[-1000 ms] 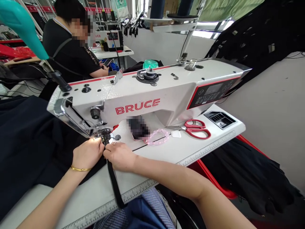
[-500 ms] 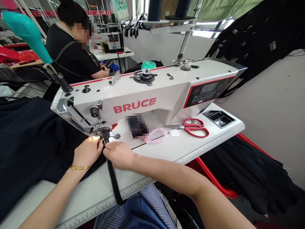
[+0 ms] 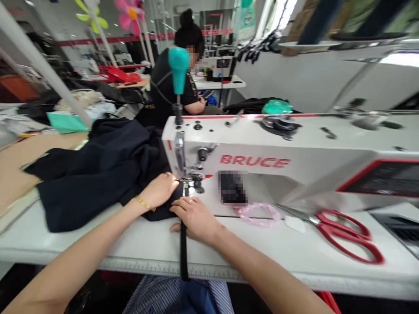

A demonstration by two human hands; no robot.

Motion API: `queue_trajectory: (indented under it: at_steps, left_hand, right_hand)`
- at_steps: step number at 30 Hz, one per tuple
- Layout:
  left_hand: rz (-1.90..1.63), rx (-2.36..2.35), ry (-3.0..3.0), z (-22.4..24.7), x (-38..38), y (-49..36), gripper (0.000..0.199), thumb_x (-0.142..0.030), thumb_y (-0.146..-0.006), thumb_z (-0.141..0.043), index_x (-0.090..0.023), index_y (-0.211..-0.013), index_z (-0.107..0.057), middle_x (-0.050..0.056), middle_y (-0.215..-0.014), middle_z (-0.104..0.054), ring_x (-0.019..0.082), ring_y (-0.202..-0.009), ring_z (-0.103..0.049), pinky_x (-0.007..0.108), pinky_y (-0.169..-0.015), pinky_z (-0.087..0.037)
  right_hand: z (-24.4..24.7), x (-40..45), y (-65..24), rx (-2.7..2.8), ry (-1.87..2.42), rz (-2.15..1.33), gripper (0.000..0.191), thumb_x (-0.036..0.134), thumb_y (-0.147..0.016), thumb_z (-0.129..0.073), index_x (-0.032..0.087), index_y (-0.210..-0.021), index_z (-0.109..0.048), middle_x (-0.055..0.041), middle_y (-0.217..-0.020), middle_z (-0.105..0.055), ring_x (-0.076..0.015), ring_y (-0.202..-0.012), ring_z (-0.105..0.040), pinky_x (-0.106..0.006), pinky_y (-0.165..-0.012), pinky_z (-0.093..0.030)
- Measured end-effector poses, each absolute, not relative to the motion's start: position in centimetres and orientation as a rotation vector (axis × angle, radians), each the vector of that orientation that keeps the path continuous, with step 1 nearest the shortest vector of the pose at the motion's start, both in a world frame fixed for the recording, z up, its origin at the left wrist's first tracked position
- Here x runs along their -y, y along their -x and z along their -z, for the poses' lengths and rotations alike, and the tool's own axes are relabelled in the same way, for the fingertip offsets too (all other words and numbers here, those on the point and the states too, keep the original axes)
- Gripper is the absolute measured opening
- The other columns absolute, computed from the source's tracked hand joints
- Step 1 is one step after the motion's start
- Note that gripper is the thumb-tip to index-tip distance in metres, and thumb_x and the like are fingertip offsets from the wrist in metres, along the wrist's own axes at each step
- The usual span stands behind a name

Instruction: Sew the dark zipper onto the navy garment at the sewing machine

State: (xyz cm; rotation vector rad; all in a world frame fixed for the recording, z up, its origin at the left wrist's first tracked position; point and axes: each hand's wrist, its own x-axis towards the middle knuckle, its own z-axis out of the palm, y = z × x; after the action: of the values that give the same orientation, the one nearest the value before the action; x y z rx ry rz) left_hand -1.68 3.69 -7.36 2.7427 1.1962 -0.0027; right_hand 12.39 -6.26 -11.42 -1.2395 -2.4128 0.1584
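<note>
My left hand [image 3: 159,190], with a gold bracelet at the wrist, is closed on the edge of dark navy fabric [image 3: 78,198] just left of the presser foot [image 3: 195,183]. That fabric lies bunched on the table to the left of the sewing machine [image 3: 255,144]. A black zipper [image 3: 183,253] runs from under the presser foot toward me, and its end hangs over the table's front edge. My right hand [image 3: 196,218] grips the zipper close in front of the foot, fingers on top and thumb to its left. The needle point cannot be made out.
Red-handled scissors [image 3: 347,235], a pink bead bracelet [image 3: 260,214], a white chip [image 3: 294,224] and a phone [image 3: 232,187] lie right of my hands. A teal-handled screwdriver [image 3: 178,72] stands on the machine head. Behind it sits another person [image 3: 170,83] holding a phone.
The view has swung left and become more level, so more of the dark fabric shows. My right thumb now sticks out left of the zipper. Both hands remain by the presser foot.
</note>
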Motion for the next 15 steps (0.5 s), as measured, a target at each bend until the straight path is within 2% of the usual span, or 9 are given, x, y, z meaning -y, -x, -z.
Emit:
queue_trajectory:
  at_steps: [2,5,7,9,11,13,15]
  left_hand:
    - [-0.013,-1.164,-2.745,7.6,-1.1,4.4,0.039,-0.032,-0.089,-0.030,-0.017,-0.119,-0.048,0.008,-0.118,-0.056,0.016,-0.110,-0.049,0.029,-0.097,-0.036]
    - [0.010,-1.275,-2.812,8.1,1.3,8.7,0.049,-0.040,-0.079,-0.047,-0.021,-0.123,-0.044,0.009,-0.124,-0.051,0.024,-0.117,-0.044,0.041,-0.096,-0.037]
    - [0.050,-1.540,-2.825,8.0,1.0,11.3,0.050,-0.032,-0.074,-0.050,-0.023,-0.123,-0.045,0.010,-0.127,-0.050,0.027,-0.112,-0.048,0.043,-0.088,-0.042]
    - [0.066,-1.831,-2.759,7.0,-0.8,13.9,0.051,-0.021,-0.072,-0.045,-0.021,-0.124,-0.046,0.013,-0.121,-0.054,0.028,-0.100,-0.056,0.044,-0.080,-0.044]
    - [0.024,-1.999,-2.710,5.1,-3.4,16.9,0.047,-0.020,-0.074,-0.040,-0.015,-0.119,-0.050,0.018,-0.104,-0.062,0.035,-0.098,-0.056,0.056,-0.082,-0.038]
    - [-0.090,-2.144,-2.696,2.8,-6.0,20.7,0.046,-0.020,-0.078,-0.029,-0.006,-0.115,-0.052,0.020,-0.107,-0.060,0.041,-0.112,-0.046,0.065,-0.084,-0.026]
    - [-0.459,-2.351,-2.662,0.5,-8.3,24.8,0.047,-0.026,-0.079,-0.027,-0.006,-0.112,-0.054,0.017,-0.109,-0.059,0.041,-0.122,-0.033,0.064,-0.085,-0.023]
  right_hand:
    - [11.4,6.0,-12.0,2.411,1.245,-0.213,0.022,0.036,-0.087,-0.051,0.018,-0.098,-0.057,-0.0056,-0.098,-0.059,-0.0189,-0.095,-0.050,-0.033,-0.081,-0.038]
    - [11.1,6.0,-11.3,2.337,1.168,-0.338,0.016,0.022,-0.090,-0.044,0.017,-0.083,-0.058,-0.0040,-0.084,-0.061,-0.0158,-0.081,-0.052,-0.030,-0.075,-0.039]
    - [10.7,6.5,-11.1,2.227,1.073,-0.448,0.017,0.018,-0.090,-0.042,0.017,-0.080,-0.055,-0.0038,-0.082,-0.061,-0.0144,-0.079,-0.052,-0.028,-0.074,-0.040]
    - [10.3,7.1,-11.1,2.109,1.019,-0.536,0.017,0.017,-0.090,-0.041,0.018,-0.078,-0.053,-0.0038,-0.080,-0.060,-0.0138,-0.078,-0.052,-0.027,-0.073,-0.042]
    - [10.0,7.7,-11.4,2.037,1.002,-0.606,0.019,0.019,-0.090,-0.040,0.018,-0.075,-0.051,-0.0036,-0.077,-0.059,-0.0138,-0.076,-0.052,-0.027,-0.071,-0.043]
    - [9.8,8.3,-11.6,2.022,0.995,-0.653,0.020,0.021,-0.091,-0.039,0.018,-0.073,-0.049,-0.0037,-0.076,-0.059,-0.0141,-0.074,-0.052,-0.028,-0.069,-0.043]
    - [9.9,8.8,-11.7,2.085,0.988,-0.670,0.021,0.020,-0.090,-0.037,0.018,-0.072,-0.048,-0.0038,-0.077,-0.059,-0.0144,-0.075,-0.052,-0.028,-0.069,-0.042]
